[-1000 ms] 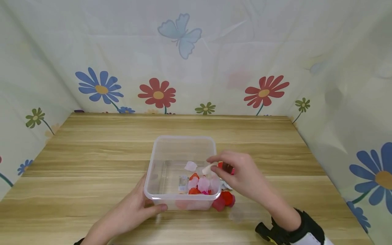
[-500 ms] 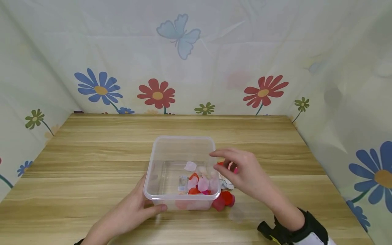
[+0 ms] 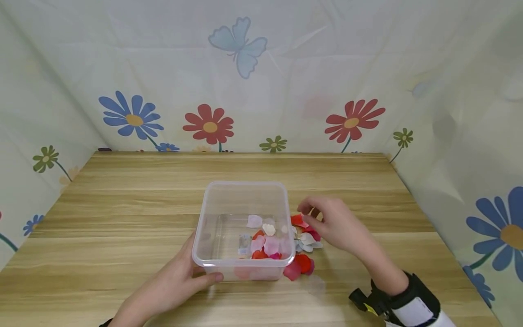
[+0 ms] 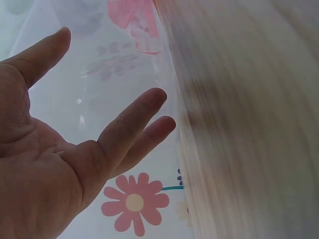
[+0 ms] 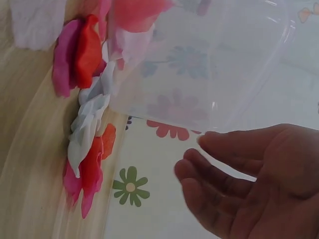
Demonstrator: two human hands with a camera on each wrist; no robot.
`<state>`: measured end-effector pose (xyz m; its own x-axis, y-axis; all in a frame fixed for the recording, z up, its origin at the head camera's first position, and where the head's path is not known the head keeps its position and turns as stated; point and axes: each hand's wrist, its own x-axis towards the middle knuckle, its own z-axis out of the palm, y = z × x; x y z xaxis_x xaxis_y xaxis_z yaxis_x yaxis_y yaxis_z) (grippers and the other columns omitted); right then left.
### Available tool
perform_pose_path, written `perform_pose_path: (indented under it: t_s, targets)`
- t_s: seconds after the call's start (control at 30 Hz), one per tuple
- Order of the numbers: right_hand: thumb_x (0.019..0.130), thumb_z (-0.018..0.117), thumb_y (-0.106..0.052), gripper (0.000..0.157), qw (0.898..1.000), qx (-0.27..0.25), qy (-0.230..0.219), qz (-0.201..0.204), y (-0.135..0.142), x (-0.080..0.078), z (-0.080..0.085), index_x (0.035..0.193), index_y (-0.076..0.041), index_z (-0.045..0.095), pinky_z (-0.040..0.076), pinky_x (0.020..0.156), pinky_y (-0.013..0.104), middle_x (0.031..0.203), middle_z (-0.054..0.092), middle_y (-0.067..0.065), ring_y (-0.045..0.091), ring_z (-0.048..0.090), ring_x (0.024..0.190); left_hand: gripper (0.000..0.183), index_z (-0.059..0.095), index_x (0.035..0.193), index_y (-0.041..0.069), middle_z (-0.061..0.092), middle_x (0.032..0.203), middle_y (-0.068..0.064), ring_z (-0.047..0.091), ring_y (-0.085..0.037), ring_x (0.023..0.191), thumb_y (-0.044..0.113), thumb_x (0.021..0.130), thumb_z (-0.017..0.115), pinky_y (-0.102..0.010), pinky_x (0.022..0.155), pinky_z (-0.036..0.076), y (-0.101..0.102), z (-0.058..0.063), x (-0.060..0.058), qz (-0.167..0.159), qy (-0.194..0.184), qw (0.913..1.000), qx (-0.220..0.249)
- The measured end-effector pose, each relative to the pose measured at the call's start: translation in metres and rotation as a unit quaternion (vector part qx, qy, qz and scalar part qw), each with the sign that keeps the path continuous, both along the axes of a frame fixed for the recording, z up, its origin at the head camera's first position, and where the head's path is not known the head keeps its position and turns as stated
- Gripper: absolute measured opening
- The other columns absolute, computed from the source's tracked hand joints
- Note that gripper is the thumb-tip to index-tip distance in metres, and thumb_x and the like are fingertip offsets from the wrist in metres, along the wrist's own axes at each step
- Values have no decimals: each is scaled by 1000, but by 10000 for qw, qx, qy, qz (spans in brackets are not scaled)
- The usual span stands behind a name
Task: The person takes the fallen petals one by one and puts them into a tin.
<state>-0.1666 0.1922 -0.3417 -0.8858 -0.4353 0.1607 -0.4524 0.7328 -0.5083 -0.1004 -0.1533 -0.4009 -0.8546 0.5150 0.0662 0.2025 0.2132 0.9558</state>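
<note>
A clear plastic box (image 3: 243,262) sits mid-table, with red, pink and white artificial petals (image 3: 271,245) and a small clear block-like piece (image 3: 244,244) inside. My left hand (image 3: 169,279) rests against its near left corner, thumb at the front; in the left wrist view the fingers (image 4: 132,122) are extended and spread beside the wall. To the right of the box, my right hand (image 3: 339,225) hovers by a loose pile of pale petals (image 3: 308,242) and red petals (image 3: 297,220). Its fingers are loosely bent with nothing between them, as the right wrist view also shows.
More red petals (image 3: 303,264) lie by the box's near right corner, with a faint whitish petal (image 3: 316,285) in front of them. Flower-printed cloth (image 3: 286,91) surrounds the wooden table (image 3: 143,195) at the back and sides.
My right hand let go of a white petal, which now lies in the box. That hand then moved right, away from the rim to the loose pile. The left hand and box stayed put.
</note>
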Motion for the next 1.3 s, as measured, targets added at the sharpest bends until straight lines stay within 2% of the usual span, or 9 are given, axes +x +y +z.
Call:
perform_pose_path:
  t_s: [0.13,0.3,0.43,0.6,0.87,1.1,1.3]
  targets:
    - [86,75,-3,12,9979,545,-336,140,3,-2,-5,92,-12,68,48,62,19,81,59,-9,12,56,74,99,6,156,29,38,141,-13,57,-28,115,11,88,76,-32,90,48,0,0,0,28,5,10000,-6]
    - [86,73,-3,13,9892,1162,-687,578,6,1,-10,85,-13,66,44,60,20,74,54,-10,11,51,68,99,7,156,29,38,141,-13,57,-29,116,11,88,76,-31,90,49,0,0,0,51,39,10000,-37]
    - [85,75,-5,15,9811,1429,-987,853,6,5,-14,83,-16,65,43,59,19,73,52,-12,9,49,67,97,8,155,28,41,139,-13,57,-29,116,8,88,75,-31,90,48,0,0,0,55,30,10000,-51]
    - [81,79,-6,17,9742,1523,-1153,1204,1,11,-20,83,-16,64,42,60,19,72,52,-11,8,49,67,95,9,155,29,40,140,-13,56,-29,118,8,89,74,-30,91,48,0,1,-1,14,-55,10000,-2]
    - [78,84,-14,25,9698,1614,-1470,1086,-9,15,-31,91,-19,64,41,59,21,73,52,-9,9,48,67,96,8,155,29,39,141,-13,54,-33,119,7,89,74,-30,91,47,0,0,-1,16,-92,10000,0]
    - [79,82,-13,26,9721,1733,-1191,1035,-12,17,-37,93,-20,61,39,60,22,75,50,-9,10,46,69,96,8,155,28,38,141,-12,55,-31,119,7,89,74,-30,91,47,0,0,-1,11,-58,10000,-45]
    - [79,82,-10,24,9739,1743,-1157,882,-15,16,-38,88,-19,61,38,56,21,70,51,-8,10,46,65,97,7,155,28,40,140,-12,56,-29,118,7,88,74,-30,91,47,0,0,0,21,-61,10000,-55]
